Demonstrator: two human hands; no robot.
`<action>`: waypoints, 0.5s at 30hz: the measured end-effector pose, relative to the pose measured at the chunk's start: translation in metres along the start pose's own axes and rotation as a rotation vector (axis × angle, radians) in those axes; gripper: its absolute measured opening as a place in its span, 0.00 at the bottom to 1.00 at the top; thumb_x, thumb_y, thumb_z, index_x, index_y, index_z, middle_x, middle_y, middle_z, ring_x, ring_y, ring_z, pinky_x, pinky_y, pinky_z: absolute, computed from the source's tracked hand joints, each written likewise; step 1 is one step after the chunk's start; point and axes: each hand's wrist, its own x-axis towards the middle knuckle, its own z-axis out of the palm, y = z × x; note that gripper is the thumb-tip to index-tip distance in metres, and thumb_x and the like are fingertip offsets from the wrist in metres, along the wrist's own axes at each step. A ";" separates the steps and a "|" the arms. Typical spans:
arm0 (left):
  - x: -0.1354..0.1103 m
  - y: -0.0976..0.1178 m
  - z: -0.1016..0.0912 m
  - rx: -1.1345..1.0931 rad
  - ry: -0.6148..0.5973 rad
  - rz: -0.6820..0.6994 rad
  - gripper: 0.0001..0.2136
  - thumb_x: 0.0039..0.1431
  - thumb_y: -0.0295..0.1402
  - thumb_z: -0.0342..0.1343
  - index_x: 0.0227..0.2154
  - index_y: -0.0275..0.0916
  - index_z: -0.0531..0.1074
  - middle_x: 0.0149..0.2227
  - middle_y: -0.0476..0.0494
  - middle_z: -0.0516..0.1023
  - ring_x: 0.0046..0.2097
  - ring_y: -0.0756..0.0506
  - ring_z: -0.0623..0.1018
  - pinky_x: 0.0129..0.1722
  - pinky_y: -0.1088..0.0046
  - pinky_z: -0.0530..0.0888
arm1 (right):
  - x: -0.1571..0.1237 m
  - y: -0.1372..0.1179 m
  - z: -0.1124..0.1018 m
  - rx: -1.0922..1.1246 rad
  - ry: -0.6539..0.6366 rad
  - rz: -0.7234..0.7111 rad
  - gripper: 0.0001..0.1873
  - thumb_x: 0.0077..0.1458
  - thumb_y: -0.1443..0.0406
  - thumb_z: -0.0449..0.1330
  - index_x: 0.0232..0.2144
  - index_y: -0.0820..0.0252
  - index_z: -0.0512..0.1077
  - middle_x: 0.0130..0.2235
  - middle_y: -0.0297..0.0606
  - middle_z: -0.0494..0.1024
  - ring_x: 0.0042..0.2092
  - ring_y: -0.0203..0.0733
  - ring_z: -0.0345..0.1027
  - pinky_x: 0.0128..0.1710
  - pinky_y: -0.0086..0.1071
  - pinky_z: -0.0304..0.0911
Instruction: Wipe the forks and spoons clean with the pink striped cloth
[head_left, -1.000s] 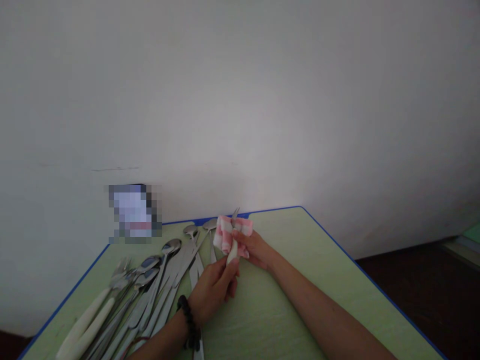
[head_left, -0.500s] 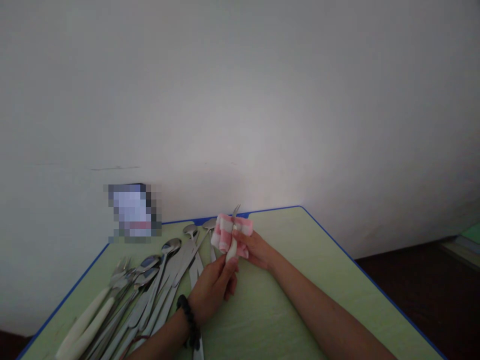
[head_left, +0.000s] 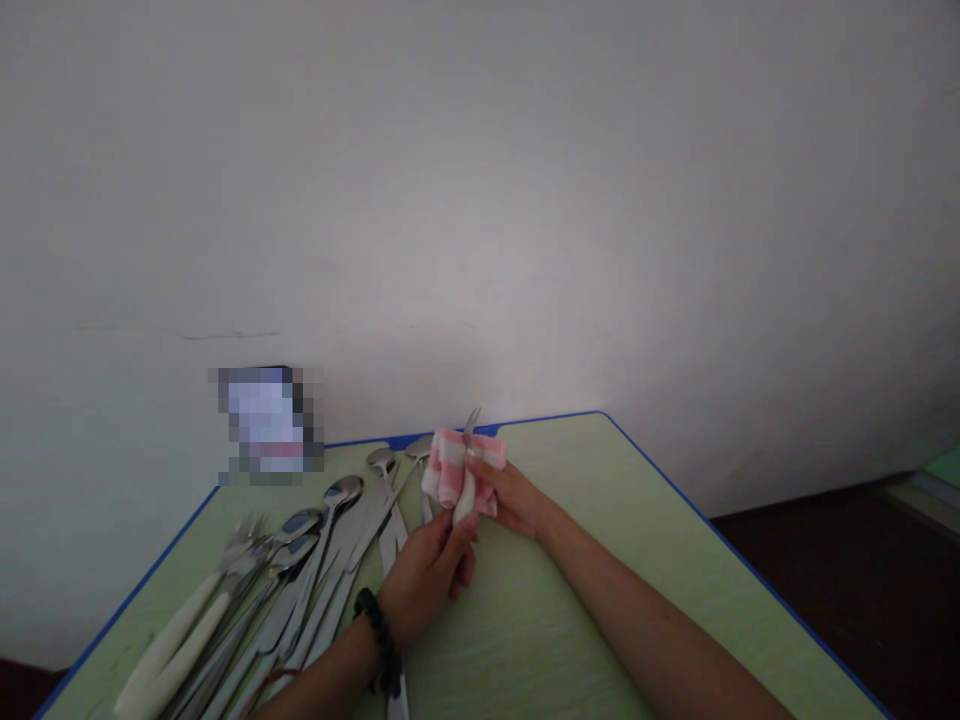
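Note:
A fork (head_left: 467, 490) with a white handle and metal tines is between my hands, its tines pointing away towards the wall. My left hand (head_left: 435, 565), with a dark beaded bracelet at the wrist, is closed on the handle's near end. My right hand (head_left: 510, 495) is closed on a pink and white striped cloth (head_left: 451, 465), its thumb lying against the fork's neck. The cloth spreads beneath and behind the fork. Some of the right fingers are hidden under the cloth.
Left of my hands, several metal spoons (head_left: 343, 490), knives (head_left: 367, 510) and white-handled forks (head_left: 176, 640) lie in a loose pile on the green table (head_left: 600, 560), which has a blue edge. A blurred-out device (head_left: 266, 420) stands at the back left, by the wall (head_left: 480, 200).
Almost nothing differs. My right thumb and the cloth have shifted very slightly along the fork; the left hand keeps its hold on the handle.

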 end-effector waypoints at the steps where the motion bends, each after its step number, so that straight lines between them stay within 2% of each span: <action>1: 0.000 0.001 0.000 -0.001 0.005 -0.004 0.18 0.59 0.48 0.39 0.26 0.39 0.61 0.16 0.55 0.64 0.17 0.52 0.63 0.17 0.78 0.59 | 0.000 0.000 0.000 0.004 -0.003 0.007 0.21 0.41 0.56 0.65 0.36 0.63 0.71 0.30 0.35 0.76 0.30 0.34 0.69 0.32 0.27 0.63; 4: 0.000 0.003 -0.001 -0.003 0.014 -0.021 0.17 0.58 0.47 0.42 0.25 0.39 0.60 0.15 0.56 0.62 0.16 0.53 0.62 0.16 0.78 0.58 | 0.001 0.001 0.000 0.021 0.022 0.029 0.20 0.41 0.57 0.65 0.36 0.63 0.71 0.29 0.35 0.76 0.31 0.35 0.69 0.34 0.29 0.63; 8: -0.001 0.005 0.000 -0.017 0.018 -0.019 0.15 0.55 0.47 0.47 0.26 0.39 0.61 0.15 0.58 0.61 0.17 0.53 0.62 0.16 0.78 0.58 | 0.000 0.002 -0.002 0.041 0.078 0.069 0.15 0.41 0.60 0.65 0.31 0.64 0.71 0.26 0.34 0.76 0.28 0.34 0.68 0.32 0.28 0.62; 15: -0.002 0.006 -0.001 0.013 0.035 0.003 0.16 0.58 0.48 0.42 0.26 0.39 0.61 0.15 0.56 0.63 0.17 0.52 0.63 0.17 0.77 0.59 | 0.002 0.003 -0.003 0.063 0.076 0.076 0.17 0.39 0.63 0.66 0.33 0.66 0.71 0.26 0.34 0.76 0.28 0.34 0.69 0.31 0.28 0.62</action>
